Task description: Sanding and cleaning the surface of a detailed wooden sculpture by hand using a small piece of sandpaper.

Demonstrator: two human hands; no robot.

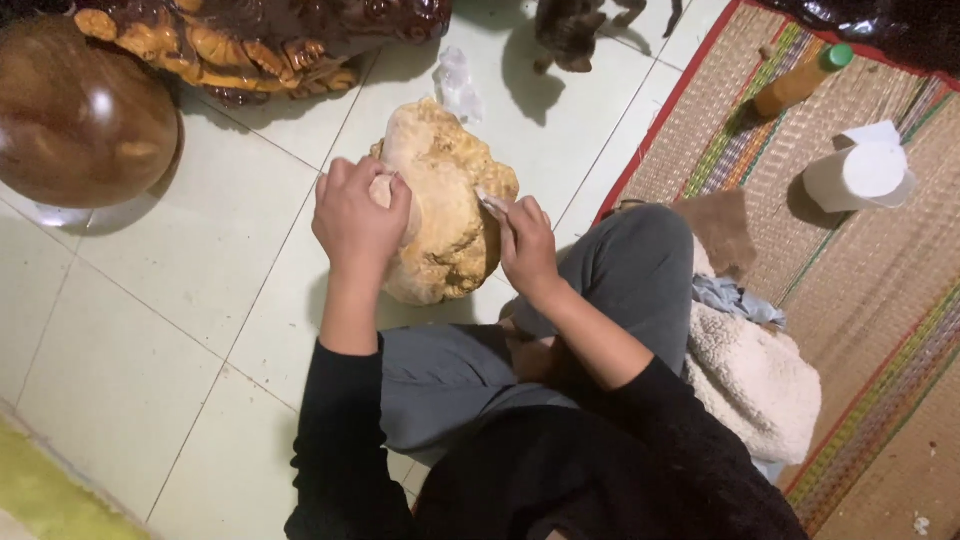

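The left hand (358, 215) gripped the near-left side of a pale, knobbly burl-wood lump (447, 195) standing on the white tiled floor (200, 260). The right hand (525, 245) pressed a small pale scrap against its right side, fingers closed. Beyond stood a glossy carved wooden sculpture (250, 40).

The person wears a black long-sleeved top and grey trousers; both hands (360, 215) are bare.

Near side of wood burl (445, 195) hidden behind left hand (358, 220) and right hand (527, 245). Small pale item in right fingers too small to identify. Carved sculpture (250, 40) and cat (575, 30) cut off at far edge.
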